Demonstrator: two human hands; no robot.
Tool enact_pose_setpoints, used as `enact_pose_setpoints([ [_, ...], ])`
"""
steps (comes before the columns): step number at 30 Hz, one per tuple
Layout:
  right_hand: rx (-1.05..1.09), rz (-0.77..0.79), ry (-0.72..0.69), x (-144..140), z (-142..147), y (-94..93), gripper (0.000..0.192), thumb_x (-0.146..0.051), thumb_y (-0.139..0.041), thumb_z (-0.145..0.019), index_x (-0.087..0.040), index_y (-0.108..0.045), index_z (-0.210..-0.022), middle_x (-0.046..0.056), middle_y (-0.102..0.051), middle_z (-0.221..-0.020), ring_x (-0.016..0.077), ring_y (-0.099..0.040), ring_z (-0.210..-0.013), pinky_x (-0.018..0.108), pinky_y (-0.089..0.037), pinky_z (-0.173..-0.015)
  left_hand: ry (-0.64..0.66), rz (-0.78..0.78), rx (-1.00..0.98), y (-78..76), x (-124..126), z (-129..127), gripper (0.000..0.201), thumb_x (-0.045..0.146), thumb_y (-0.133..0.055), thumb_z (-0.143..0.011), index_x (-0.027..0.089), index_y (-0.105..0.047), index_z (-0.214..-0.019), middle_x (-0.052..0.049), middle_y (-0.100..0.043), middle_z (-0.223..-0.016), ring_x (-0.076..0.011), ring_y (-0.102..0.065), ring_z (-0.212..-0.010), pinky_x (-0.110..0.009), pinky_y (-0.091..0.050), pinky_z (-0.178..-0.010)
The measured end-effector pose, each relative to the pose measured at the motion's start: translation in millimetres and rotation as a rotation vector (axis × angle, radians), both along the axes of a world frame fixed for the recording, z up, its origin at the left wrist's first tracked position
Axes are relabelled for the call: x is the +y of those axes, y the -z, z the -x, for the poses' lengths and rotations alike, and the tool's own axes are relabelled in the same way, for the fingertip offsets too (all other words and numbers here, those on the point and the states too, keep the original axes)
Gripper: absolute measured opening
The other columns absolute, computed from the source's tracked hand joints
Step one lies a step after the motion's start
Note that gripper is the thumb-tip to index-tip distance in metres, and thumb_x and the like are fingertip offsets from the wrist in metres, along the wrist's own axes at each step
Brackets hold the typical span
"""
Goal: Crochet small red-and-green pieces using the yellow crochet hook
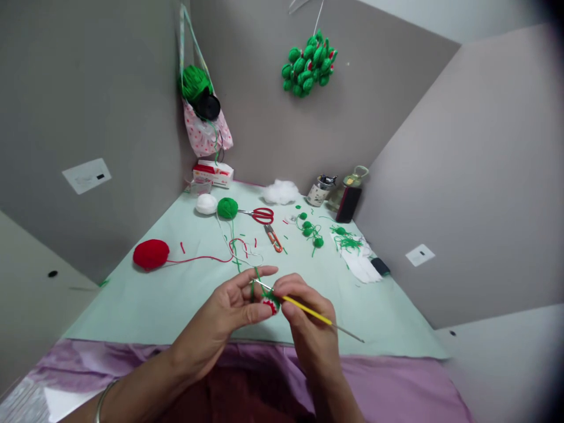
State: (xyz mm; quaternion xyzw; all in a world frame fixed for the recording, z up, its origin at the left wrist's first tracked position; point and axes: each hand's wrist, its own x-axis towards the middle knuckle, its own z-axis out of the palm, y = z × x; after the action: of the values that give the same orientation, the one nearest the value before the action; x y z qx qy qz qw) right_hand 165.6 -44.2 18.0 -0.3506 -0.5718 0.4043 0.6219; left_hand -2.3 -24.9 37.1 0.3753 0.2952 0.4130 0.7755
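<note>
Between the thumb and fingers of my left hand (240, 302) is a small crochet piece (270, 304), red in the middle with white and green around it. Green yarn runs from it over my raised left index finger. My right hand (308, 314) is closed around the yellow grip of a crochet hook (308, 310). The hook's metal tip is at the green yarn beside the piece; its other end points down to the right. Beyond my hands, a green yarn ball (228, 208), a white yarn ball (206, 204) and a red yarn ball (151, 255) rest on the table, with strands trailing toward me.
Red-handled scissors (263, 215) and orange thread snips (273, 238) lie mid-table. Several small green balls (307, 228) and yarn scraps are to the right, near a dark phone-like block (348, 204). White stuffing (281, 192) sits at the back. A bunch of green crochet pieces (308, 66) hangs above.
</note>
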Motion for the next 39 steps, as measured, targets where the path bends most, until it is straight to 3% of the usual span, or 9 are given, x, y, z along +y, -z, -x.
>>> enact_pose_setpoints([
  [5,0.080,-0.004,0.140,2,-2,13.9,0.012,-0.027,-0.070,-0.095,-0.030,-0.082,-0.098,0.003,-0.072,-0.093,0.0170,-0.067,-0.090,0.030,-0.055,-0.080,-0.026,-0.025,0.053,5.9,4,-9,0.063,0.029,-0.091,-0.076,0.030,-0.069,-0.135,0.002,-0.064,-0.086,-0.0103,-0.055,-0.074,-0.023,-0.046,-0.072],
  [9,0.074,0.000,0.125,4,-2,16.7,0.015,-0.030,-0.067,-0.097,-0.030,-0.082,-0.101,0.006,-0.076,-0.098,0.0204,-0.069,-0.098,0.035,-0.057,-0.085,-0.006,-0.048,0.102,11.8,6,-12,0.078,0.031,-0.086,-0.081,0.033,-0.053,-0.152,0.002,-0.064,-0.090,-0.0052,-0.047,-0.057,-0.020,-0.040,-0.053],
  [12,0.089,0.027,0.119,7,-3,19.2,0.014,-0.032,-0.068,-0.097,-0.028,-0.082,-0.098,0.006,-0.078,-0.095,0.0209,-0.071,-0.095,0.036,-0.058,-0.084,-0.006,-0.063,0.131,15.2,9,-11,0.080,0.031,-0.087,-0.080,0.034,-0.053,-0.152,0.003,-0.064,-0.089,-0.0048,-0.044,-0.054,-0.018,-0.034,-0.046],
  [17,0.224,0.117,0.165,12,-1,20.2,0.019,-0.040,-0.069,-0.095,-0.023,-0.077,-0.091,0.005,-0.076,-0.086,0.0154,-0.066,-0.069,0.032,-0.058,-0.068,-0.028,-0.044,0.085,15.5,16,-9,0.051,0.032,-0.084,-0.085,0.029,-0.069,-0.134,0.003,-0.063,-0.085,-0.0040,-0.048,-0.057,-0.019,-0.041,-0.058],
  [21,0.268,0.147,0.142,15,-1,16.5,0.024,-0.042,-0.063,-0.098,-0.022,-0.071,-0.089,0.004,-0.076,-0.084,0.0126,-0.064,-0.060,0.030,-0.058,-0.063,-0.053,-0.015,0.077,16.2,19,-9,0.046,0.032,-0.083,-0.087,0.029,-0.072,-0.131,0.004,-0.059,-0.084,-0.0041,-0.047,-0.060,-0.019,-0.040,-0.060],
  [26,0.210,0.092,0.119,12,-4,15.1,0.022,-0.036,-0.059,-0.102,-0.022,-0.072,-0.092,0.003,-0.074,-0.087,0.0129,-0.068,-0.066,0.029,-0.058,-0.066,-0.066,-0.065,0.110,18.9,19,-7,0.046,0.030,-0.084,-0.085,0.030,-0.073,-0.129,0.004,-0.059,-0.087,-0.0042,-0.048,-0.058,-0.019,-0.040,-0.057],
  [33,-0.088,-0.081,0.225,2,-2,11.4,0.021,-0.024,-0.055,-0.104,-0.025,-0.075,-0.098,0.002,-0.073,-0.090,0.0141,-0.068,-0.076,0.031,-0.057,-0.073,-0.116,-0.151,0.169,20.3,19,-5,0.047,0.026,-0.085,-0.083,0.032,-0.073,-0.129,0.004,-0.059,-0.086,-0.0064,-0.050,-0.062,-0.018,-0.045,-0.056],
  [39,-0.219,-0.232,0.204,3,-2,12.0,0.023,-0.015,-0.053,-0.103,-0.025,-0.073,-0.105,0.003,-0.073,-0.089,0.0173,-0.069,-0.088,0.035,-0.056,-0.078,-0.144,-0.200,0.264,16.0,22,-1,0.045,0.026,-0.085,-0.083,0.029,-0.074,-0.126,0.004,-0.059,-0.082,-0.0086,-0.052,-0.068,-0.017,-0.047,-0.057],
])
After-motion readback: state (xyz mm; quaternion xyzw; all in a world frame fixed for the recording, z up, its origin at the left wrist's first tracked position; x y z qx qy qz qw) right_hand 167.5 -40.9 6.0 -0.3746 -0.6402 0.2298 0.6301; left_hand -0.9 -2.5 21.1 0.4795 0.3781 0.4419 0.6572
